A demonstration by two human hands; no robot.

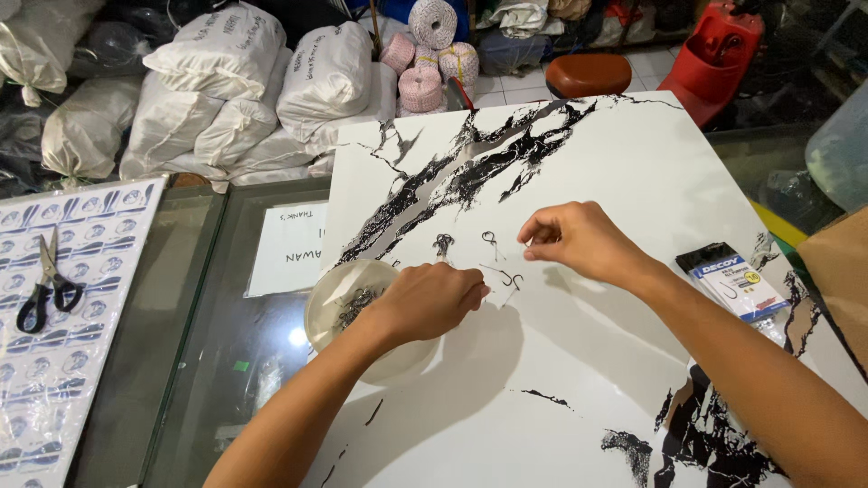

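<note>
White marble board [633, 172] is holding about four small hooks [493, 242]. Left hand [432, 300] is curling beside one bowl [318, 312]; right hand [579, 239] is pinching something tiny.

A white, black-veined marble slab [588, 380] carries loose fish hooks [503, 276], a hook packet [732, 282], and perhaps the bowl [327, 303].

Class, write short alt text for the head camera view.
Two bare hands sort small metal fish hooks on a white marbled board: the left hand beside a bowl of hooks, the right hand pinching something small.
</note>
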